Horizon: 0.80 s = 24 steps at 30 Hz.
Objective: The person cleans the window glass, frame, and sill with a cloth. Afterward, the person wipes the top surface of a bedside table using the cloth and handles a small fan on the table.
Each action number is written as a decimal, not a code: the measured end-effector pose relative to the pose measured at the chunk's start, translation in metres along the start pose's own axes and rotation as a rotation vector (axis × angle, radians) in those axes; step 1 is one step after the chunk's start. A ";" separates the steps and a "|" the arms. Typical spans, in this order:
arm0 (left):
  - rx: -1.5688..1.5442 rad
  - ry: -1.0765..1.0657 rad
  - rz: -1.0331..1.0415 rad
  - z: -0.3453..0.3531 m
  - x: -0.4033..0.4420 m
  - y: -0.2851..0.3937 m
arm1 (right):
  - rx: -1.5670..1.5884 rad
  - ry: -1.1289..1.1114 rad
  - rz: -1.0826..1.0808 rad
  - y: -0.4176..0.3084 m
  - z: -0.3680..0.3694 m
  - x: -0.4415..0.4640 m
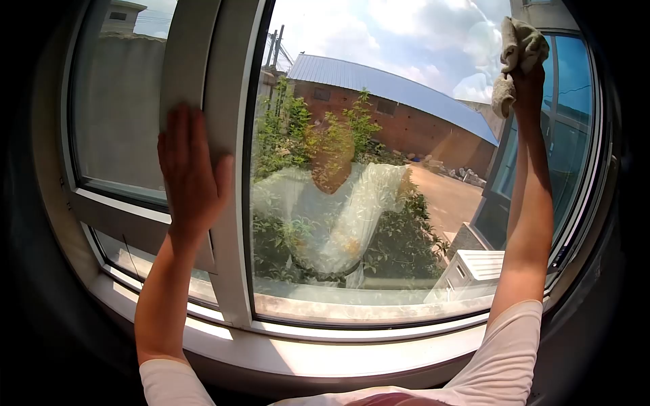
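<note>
My left hand point(191, 166) lies flat with its fingers stretched against the grey window frame point(225, 135), left of the large glass pane point(379, 271). High on the right, my right hand point(529, 84) grips a light, crumpled cloth point(520, 51) at the upper right part of the pane. A loose end of the cloth hangs down beside my wrist. The pane shows a faint reflection of a person in a white top.
The window sill point(325, 353) curves along the bottom. A smaller pane point(122, 115) stands at the left. Beyond the glass are green plants point(281, 125), a brick building point(433, 125) with a blue roof, a white slatted box point(470, 274) and blue-tinted windows point(572, 88).
</note>
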State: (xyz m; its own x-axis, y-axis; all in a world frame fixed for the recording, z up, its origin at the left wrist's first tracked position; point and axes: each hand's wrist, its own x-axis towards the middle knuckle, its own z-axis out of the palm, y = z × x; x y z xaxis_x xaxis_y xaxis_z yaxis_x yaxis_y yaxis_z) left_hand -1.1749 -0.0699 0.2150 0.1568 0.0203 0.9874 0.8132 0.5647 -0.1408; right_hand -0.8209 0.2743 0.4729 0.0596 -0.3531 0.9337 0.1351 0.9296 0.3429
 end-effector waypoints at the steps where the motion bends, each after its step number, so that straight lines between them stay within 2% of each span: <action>1: -0.003 0.001 0.001 0.000 0.000 0.002 | -0.087 0.032 -0.060 0.013 -0.015 -0.002; 2: -0.001 0.000 0.000 0.000 0.001 0.002 | 0.441 0.034 -0.008 0.019 -0.015 0.003; 5: -0.006 -0.011 -0.004 -0.001 0.000 0.003 | -0.138 0.093 0.041 0.018 -0.001 0.010; 7: -0.013 -0.010 -0.009 0.000 -0.001 0.002 | -0.419 0.175 -0.167 -0.001 0.045 0.041; 9: -0.009 -0.015 -0.011 0.000 -0.001 0.001 | -0.444 0.150 -0.176 -0.045 0.092 0.058; 10: -0.013 -0.024 -0.009 0.000 -0.002 0.001 | -0.222 0.121 -0.274 -0.111 0.133 0.059; 11: -0.014 -0.022 -0.006 -0.001 -0.002 0.000 | -0.172 0.092 -0.224 -0.133 0.149 0.057; 12: 0.004 -0.039 -0.009 -0.002 -0.003 0.000 | -0.245 0.106 -0.324 -0.145 0.166 0.059; 13: 0.014 -0.061 -0.010 -0.002 -0.004 0.001 | -0.140 0.022 -0.312 -0.168 0.174 0.052; 14: 0.003 -0.046 -0.010 -0.002 -0.002 0.001 | -0.200 0.011 -0.390 -0.183 0.183 0.039; 15: -0.014 -0.057 -0.004 -0.002 -0.001 0.000 | -0.102 -0.053 -0.416 -0.198 0.187 0.020; 17: -0.001 -0.019 0.007 -0.001 -0.001 -0.002 | 0.025 -0.158 -0.493 -0.229 0.176 -0.034; 18: 0.012 -0.004 0.021 -0.001 -0.001 -0.002 | -0.099 -0.153 -0.546 -0.214 0.179 -0.038; 19: 0.003 -0.016 0.023 0.001 -0.001 -0.002 | -0.054 -0.147 -0.567 -0.223 0.176 -0.077; 22: 0.009 -0.014 0.010 0.000 -0.001 -0.001 | 0.276 -0.336 -0.543 -0.246 0.126 -0.196; 23: 0.016 -0.018 0.014 0.000 -0.001 0.003 | 0.283 -0.532 -0.543 -0.242 0.092 -0.222; 24: 0.017 -0.018 0.035 0.000 0.000 0.009 | 0.301 -0.619 -0.544 -0.231 0.068 -0.247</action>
State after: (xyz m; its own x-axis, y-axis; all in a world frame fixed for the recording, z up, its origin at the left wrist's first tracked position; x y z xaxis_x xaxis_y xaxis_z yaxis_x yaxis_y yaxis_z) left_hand -1.1677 -0.0649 0.2136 0.1752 0.0549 0.9830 0.7977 0.5773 -0.1745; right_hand -0.9346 0.1537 0.1697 -0.4960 -0.7160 0.4912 -0.2831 0.6682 0.6880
